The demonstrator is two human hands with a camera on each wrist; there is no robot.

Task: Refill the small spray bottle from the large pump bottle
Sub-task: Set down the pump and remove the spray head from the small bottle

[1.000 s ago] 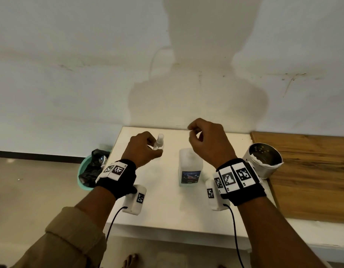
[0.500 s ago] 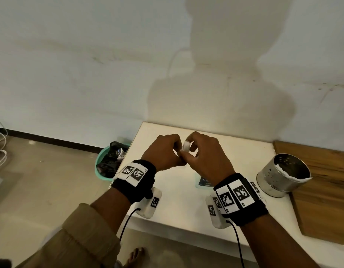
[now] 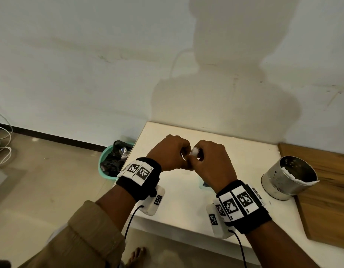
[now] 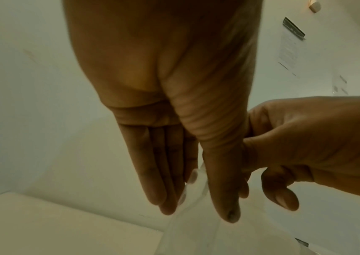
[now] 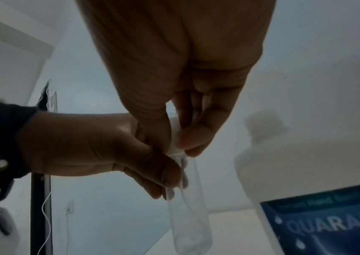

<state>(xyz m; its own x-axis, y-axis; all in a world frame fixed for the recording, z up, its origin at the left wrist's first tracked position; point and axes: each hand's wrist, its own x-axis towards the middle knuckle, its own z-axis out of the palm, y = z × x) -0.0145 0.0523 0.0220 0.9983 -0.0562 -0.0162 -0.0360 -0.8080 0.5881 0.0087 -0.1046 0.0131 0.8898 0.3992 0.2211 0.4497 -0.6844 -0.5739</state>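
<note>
Both hands meet at centre of head view, above white table (image 3: 179,206). Left hand (image 3: 168,152) grip clamped on neck of small clear spray bottle (image 5: 188,220), bottle hanging upright, off table. Right hand (image 3: 210,163) grip pinched on white spray cap (image 3: 194,151) at bottle top. Large pump bottle (image 5: 309,172) stands at right of right wrist view, blue label facing camera. Steel canister (image 3: 289,177) at right of head view.

Clear plastic spray bottle (image 5: 188,222), shiny perforated metal canister (image 3: 289,177), wooden board (image 3: 326,190)
</note>
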